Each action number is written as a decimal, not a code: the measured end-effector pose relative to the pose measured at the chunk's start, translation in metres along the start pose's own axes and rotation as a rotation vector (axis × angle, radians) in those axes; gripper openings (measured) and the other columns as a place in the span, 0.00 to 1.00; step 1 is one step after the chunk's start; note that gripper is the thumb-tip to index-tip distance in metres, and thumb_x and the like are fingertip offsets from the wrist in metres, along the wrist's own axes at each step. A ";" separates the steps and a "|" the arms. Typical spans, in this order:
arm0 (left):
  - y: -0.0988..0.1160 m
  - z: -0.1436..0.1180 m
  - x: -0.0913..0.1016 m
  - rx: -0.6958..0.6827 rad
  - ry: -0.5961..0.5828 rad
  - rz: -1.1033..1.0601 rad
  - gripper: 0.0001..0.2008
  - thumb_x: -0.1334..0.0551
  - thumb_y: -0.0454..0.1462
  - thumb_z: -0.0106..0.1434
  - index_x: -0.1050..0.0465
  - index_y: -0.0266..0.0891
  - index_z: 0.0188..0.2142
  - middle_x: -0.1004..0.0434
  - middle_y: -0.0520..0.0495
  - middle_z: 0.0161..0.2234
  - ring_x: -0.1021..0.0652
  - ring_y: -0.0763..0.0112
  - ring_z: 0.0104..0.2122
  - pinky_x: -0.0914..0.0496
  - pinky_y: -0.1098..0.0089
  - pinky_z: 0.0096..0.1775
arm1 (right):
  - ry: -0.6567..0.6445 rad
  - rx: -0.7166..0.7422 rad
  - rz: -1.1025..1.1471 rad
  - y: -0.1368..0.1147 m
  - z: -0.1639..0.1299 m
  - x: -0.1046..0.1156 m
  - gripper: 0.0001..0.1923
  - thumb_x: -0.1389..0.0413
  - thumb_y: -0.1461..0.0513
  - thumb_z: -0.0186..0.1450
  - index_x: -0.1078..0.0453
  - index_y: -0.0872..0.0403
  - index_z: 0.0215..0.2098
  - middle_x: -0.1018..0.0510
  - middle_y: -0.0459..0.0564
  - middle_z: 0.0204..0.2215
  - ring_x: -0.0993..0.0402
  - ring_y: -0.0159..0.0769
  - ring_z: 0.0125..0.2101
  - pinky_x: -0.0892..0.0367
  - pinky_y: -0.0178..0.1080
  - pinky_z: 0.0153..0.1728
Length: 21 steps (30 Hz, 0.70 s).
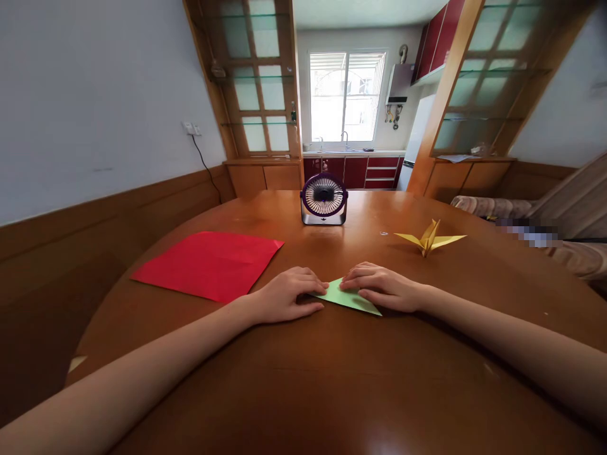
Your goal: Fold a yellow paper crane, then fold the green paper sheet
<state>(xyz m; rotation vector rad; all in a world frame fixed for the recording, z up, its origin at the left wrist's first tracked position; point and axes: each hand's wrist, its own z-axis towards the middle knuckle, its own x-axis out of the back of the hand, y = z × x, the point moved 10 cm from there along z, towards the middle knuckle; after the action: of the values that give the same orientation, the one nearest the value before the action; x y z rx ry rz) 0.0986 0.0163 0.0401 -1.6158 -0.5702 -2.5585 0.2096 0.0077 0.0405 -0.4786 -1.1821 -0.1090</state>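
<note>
A folded light green paper (348, 298) lies flat on the round wooden table (332, 379), near its middle. My left hand (284, 296) rests palm down on the paper's left end, fingers pressing its edge. My right hand (382, 287) presses down on the paper's upper right part, fingertips almost meeting those of the left hand. Both forearms lie stretched across the table toward the paper.
A red paper sheet (208, 264) lies flat to the left. A yellow folded paper crane (430, 239) stands to the right. A small dark desk fan (324, 199) sits at the table's far side. A sofa (545, 240) is on the right.
</note>
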 end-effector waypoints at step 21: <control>-0.016 0.005 0.007 0.200 0.103 0.036 0.10 0.43 0.39 0.68 0.23 0.39 0.36 0.22 0.49 0.33 0.26 0.70 0.35 0.37 0.69 0.40 | 0.111 -0.293 0.134 0.009 0.008 0.017 0.14 0.50 0.60 0.67 0.24 0.56 0.42 0.20 0.52 0.34 0.25 0.36 0.33 0.31 0.40 0.37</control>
<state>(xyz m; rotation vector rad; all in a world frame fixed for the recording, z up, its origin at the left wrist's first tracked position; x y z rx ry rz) 0.0957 0.0342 0.0432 -1.4090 -0.7524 -2.4516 0.2124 0.0219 0.0551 -0.7977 -1.0267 -0.1921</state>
